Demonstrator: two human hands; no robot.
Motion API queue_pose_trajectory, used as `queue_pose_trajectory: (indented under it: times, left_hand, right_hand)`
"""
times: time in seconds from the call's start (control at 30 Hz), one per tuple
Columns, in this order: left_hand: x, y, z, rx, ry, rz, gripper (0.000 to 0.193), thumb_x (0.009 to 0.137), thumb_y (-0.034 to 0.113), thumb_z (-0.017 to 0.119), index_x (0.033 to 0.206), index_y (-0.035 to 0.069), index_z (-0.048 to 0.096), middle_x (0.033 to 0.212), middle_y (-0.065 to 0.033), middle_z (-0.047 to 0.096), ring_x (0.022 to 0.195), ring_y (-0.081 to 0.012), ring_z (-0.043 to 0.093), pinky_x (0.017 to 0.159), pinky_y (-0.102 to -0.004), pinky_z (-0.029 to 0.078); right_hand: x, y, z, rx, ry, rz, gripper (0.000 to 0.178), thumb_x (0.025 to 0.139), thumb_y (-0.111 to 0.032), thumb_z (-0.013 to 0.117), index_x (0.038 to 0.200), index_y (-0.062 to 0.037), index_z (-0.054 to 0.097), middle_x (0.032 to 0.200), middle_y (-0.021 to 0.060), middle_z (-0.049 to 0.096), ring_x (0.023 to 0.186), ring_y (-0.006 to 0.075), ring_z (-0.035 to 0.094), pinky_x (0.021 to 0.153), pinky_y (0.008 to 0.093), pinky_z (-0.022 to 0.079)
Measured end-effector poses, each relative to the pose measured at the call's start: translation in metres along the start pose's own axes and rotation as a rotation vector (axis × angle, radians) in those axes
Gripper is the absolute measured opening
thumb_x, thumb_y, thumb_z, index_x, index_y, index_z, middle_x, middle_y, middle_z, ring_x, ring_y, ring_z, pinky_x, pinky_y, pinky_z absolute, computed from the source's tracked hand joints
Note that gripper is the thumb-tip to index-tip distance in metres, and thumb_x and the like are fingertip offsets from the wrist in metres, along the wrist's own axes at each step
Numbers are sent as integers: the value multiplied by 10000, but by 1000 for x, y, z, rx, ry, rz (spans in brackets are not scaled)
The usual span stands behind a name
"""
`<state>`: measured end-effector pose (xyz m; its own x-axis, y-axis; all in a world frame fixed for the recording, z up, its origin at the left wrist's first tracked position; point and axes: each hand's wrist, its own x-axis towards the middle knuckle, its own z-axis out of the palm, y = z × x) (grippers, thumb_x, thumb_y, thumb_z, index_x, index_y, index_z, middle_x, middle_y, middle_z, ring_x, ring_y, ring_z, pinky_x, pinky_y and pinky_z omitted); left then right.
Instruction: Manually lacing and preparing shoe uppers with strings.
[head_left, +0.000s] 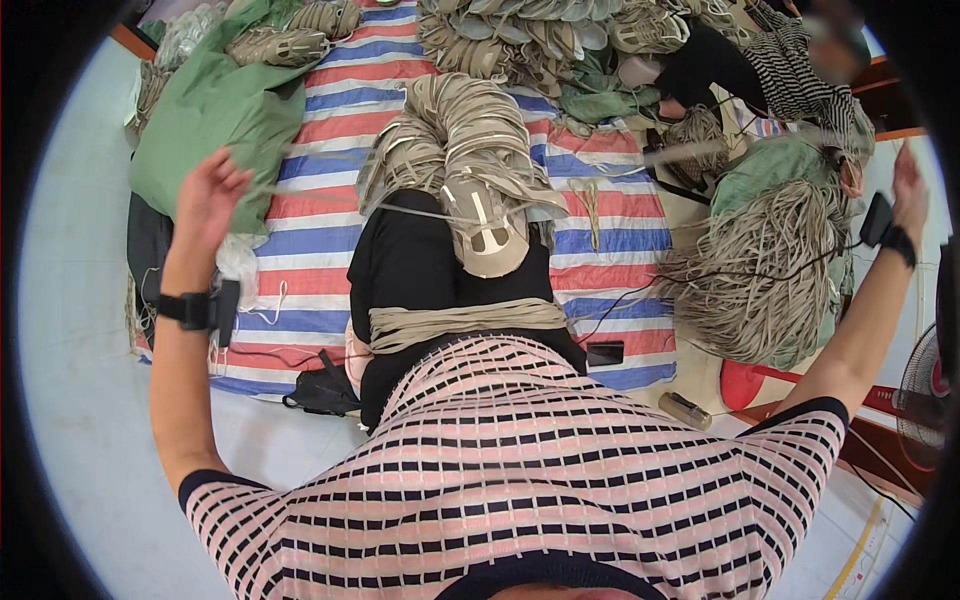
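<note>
A beige shoe upper (489, 235) with pale strips and a row of eyelets lies over my thighs, at the near end of a stack of similar shoe uppers (480, 120). My arms are spread wide. My left hand (212, 195) is raised at the left, fingers curled and pinched on a pale shoelace (340, 196) that runs toward the near upper. Far out to the right, my right hand (908, 190) is raised and closed; another blurred length of lace stretches toward it. A bundle of beige laces (465, 325) lies across my lap.
A striped tarp (315, 240) covers the floor. A green sack (215, 130) stands left; a large heap of laces (765, 270) lies right. More uppers are piled at the back. Another person in a striped top (790, 70) sits back right. A fan (920, 395) stands right.
</note>
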<state>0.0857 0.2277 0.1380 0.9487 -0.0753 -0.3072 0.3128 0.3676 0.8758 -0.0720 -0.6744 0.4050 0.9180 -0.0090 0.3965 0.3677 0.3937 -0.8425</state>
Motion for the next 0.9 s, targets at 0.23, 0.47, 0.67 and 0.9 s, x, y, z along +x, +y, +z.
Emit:
queue_pose_trajectory:
  times: [0.23,0.47,0.67,0.9]
  left_hand:
    - [-29,-12,-72,652,453,9,175,908,210,459,812,86,536,598,55,355,450,-36,285,401,-223,246]
    - [-77,-121,133,715,-665,-255,164,889,214,535,852,69,604,620,66,447,524,-17,366,443,-173,286]
    - [-91,-104,92,620,-582,-295,159,889,198,543,829,58,587,569,78,398,449,-2,295,390,-174,199]
    - [-112,-92,38,576,-295,-374,139,889,183,527,823,71,576,579,92,361,481,-2,265,419,-176,191]
  right_hand:
    - [-130,210,-34,-602,873,109,291,786,-104,622,1034,44,586,981,83,570,780,125,546,667,218,445]
    - [-123,462,383,-416,-282,507,257,808,-55,598,1063,-21,585,1221,71,517,706,71,542,621,215,450]
    - [-140,469,369,-380,-394,777,160,845,-113,579,974,-32,628,700,-6,559,604,54,498,548,228,423]
    - [-131,450,306,-770,-627,649,138,851,-139,559,831,-38,651,627,-9,544,557,68,461,519,224,409]
